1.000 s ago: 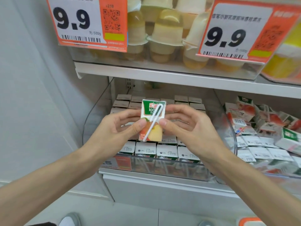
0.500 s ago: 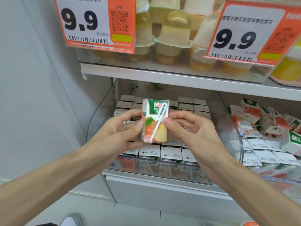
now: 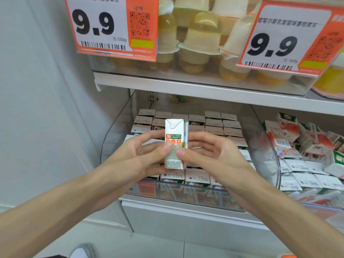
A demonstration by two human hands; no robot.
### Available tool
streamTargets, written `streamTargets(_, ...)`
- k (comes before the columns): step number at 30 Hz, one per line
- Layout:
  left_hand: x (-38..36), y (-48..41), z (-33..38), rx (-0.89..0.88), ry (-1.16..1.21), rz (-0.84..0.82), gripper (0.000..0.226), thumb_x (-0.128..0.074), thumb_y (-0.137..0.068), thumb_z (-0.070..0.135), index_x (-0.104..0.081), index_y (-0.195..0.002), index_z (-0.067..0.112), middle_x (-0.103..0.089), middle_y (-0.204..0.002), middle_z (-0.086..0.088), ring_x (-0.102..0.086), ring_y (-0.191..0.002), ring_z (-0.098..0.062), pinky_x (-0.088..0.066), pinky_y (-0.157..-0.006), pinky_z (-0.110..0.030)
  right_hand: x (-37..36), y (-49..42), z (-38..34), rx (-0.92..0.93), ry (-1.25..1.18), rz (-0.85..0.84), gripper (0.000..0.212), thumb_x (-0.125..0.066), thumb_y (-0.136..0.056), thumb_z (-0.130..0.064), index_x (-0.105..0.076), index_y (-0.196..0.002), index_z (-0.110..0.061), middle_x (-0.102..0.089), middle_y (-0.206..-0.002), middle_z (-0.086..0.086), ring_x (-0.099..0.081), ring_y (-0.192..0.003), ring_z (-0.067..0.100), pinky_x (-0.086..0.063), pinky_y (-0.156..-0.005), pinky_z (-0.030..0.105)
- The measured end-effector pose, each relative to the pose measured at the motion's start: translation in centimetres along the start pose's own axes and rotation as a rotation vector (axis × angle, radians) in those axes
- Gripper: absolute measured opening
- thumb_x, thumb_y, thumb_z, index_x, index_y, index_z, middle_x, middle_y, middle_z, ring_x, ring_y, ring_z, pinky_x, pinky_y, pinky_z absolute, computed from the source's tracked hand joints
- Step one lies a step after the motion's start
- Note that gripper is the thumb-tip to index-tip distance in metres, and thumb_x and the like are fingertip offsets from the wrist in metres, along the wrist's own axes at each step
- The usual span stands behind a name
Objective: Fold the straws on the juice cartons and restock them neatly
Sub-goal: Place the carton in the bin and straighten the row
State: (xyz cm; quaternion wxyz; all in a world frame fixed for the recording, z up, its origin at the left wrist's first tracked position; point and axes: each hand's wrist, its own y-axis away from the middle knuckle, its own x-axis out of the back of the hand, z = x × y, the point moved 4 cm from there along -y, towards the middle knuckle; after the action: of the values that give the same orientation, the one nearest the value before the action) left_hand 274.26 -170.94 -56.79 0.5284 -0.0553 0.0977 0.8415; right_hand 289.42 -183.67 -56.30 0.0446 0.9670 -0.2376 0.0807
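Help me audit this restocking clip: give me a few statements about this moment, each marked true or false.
1. The left hand and right hand both hold one juice carton upright. True.
2. The carton's fruit-picture front faces the camera. False: a narrow white printed side faces it.
3. The clear bin behind the hands holds cartons in neat rows. True.
4. The cartons further right stand in tidy rows. False: the loose cartons there lie jumbled.
5. The tags above read 5.5. False: the left price tag and right price tag read 9.9.
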Motion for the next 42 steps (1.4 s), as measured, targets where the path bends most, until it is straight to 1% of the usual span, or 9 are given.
streamTargets(3, 0.0, -0.1, 0.1, 0.008, -0.009, -0.002, 0.046, -0.063, -0.102, 0.035, -0.06, -0.145, 0.022, -0.076, -0.131, -0.006, -0.074, -0.12, -0.028, -0.06, -0.098, -0.029, 0.1, 0.0, 0.0, -0.022, -0.02, -0.024, 0.039, -0.088, -0.086, -0.037, -0.077, -0.123, -0.03, -0.08, -0.117, -0.007, -0.075, -0.112, 0.011, -0.053, -0.109, 0.041)
streamTargets(8, -0.2, -0.1, 0.0, 0.012, -0.06, -0.025, 0.04, -0.061, -0.103, 0.039, -0.069, -0.139, 0.023, -0.076, -0.131, -0.005, -0.074, -0.121, -0.026, -0.059, -0.099, -0.029, -0.1, 0.1, 0.1, -0.043, -0.021, -0.039, 0.038, -0.085, -0.088, -0.04, -0.078, -0.124, -0.03, -0.08, -0.12, -0.009, -0.074, -0.114, 0.009, -0.05, -0.111, 0.04)
streamTargets(13, 0.0, -0.2, 0.2, 0.029, -0.039, 0.014, 0.039, -0.061, -0.102, 0.038, -0.073, -0.133, 0.018, -0.078, -0.127, -0.007, -0.075, -0.119, -0.025, -0.061, -0.093, -0.028, -0.3, 0.2, 0.1, -0.054, -0.08, -0.056, 0.054, -0.084, -0.078, -0.047, -0.071, -0.128, -0.03, -0.081, -0.117, -0.004, -0.078, -0.107, 0.013, -0.05, -0.108, 0.039)
streamTargets(17, 0.0, -0.1, 0.1, 0.039, -0.026, 0.082, 0.045, -0.067, -0.097, 0.037, -0.068, -0.136, 0.015, -0.078, -0.126, -0.006, -0.075, -0.117, -0.026, -0.063, -0.091, -0.03, -0.4, 0.3, 0.1, -0.013, -0.049, 0.003, 0.039, -0.085, -0.086, -0.04, -0.071, -0.121, -0.031, -0.078, -0.119, -0.01, -0.078, -0.104, 0.012, -0.056, -0.102, 0.04)
streamTargets(24, 0.1, -0.1, -0.3, 0.054, 0.056, 0.194, 0.04, -0.074, -0.089, 0.031, -0.062, -0.121, 0.011, -0.081, -0.114, -0.015, -0.08, -0.101, -0.035, -0.066, -0.082, -0.035, -1.2, 0.3, 0.3, 0.047, 0.062, 0.02, 0.036, -0.086, -0.089, -0.029, -0.073, -0.122, -0.037, -0.078, -0.111, -0.015, -0.075, -0.102, 0.006, -0.06, -0.085, 0.021)
streamTargets(30, 0.3, -0.1, 0.0, -0.004, -0.014, 0.155, 0.039, -0.07, -0.097, 0.017, -0.063, -0.135, 0.021, -0.079, -0.124, -0.004, -0.079, -0.107, -0.031, -0.065, -0.087, -0.033, -0.1, 0.0, 0.5, -0.015, -0.054, 0.044, 0.056, -0.086, -0.075, -0.044, -0.064, -0.124, -0.03, -0.082, -0.11, -0.009, -0.079, -0.101, 0.012, -0.058, -0.096, 0.038)
streamTargets(34, 0.2, -0.1, 0.1, -0.026, -0.063, 0.139, 0.04, -0.068, -0.098, 0.011, -0.069, -0.137, 0.021, -0.077, -0.128, 0.003, -0.079, -0.109, -0.027, -0.065, -0.087, -0.032, -0.1, 0.0, 0.2, 0.064, 0.066, 0.11, 0.052, -0.084, -0.076, -0.045, -0.069, -0.125, -0.035, -0.079, -0.11, -0.011, -0.076, -0.103, 0.01, -0.061, -0.097, 0.04)
streamTargets(38, 0.6, -0.1, 0.0, -0.009, 0.006, 0.151, 0.045, -0.076, -0.088, 0.018, -0.07, -0.133, 0.016, -0.077, -0.128, -0.006, -0.078, -0.111, -0.029, -0.065, -0.086, -0.033, 0.2, -0.1, 0.2, 0.049, 0.01, 0.1, 0.052, -0.084, -0.075, -0.045, -0.073, -0.125, -0.036, -0.081, -0.107, -0.006, -0.078, -0.1, 0.014, -0.061, -0.098, 0.041)
streamTargets(42, 0.4, -0.2, 0.0, 0.021, 0.095, 0.102, 0.043, -0.07, -0.092, 0.024, -0.062, -0.132, 0.011, -0.079, -0.122, -0.014, -0.078, -0.111, -0.032, -0.065, -0.085, -0.032, 0.2, -0.1, 0.3, 0.007, -0.097, 0.1, 0.044, -0.086, -0.078, -0.036, -0.074, -0.118, -0.021, -0.082, -0.108, -0.001, -0.08, -0.099, 0.02, -0.06, -0.102, 0.045)
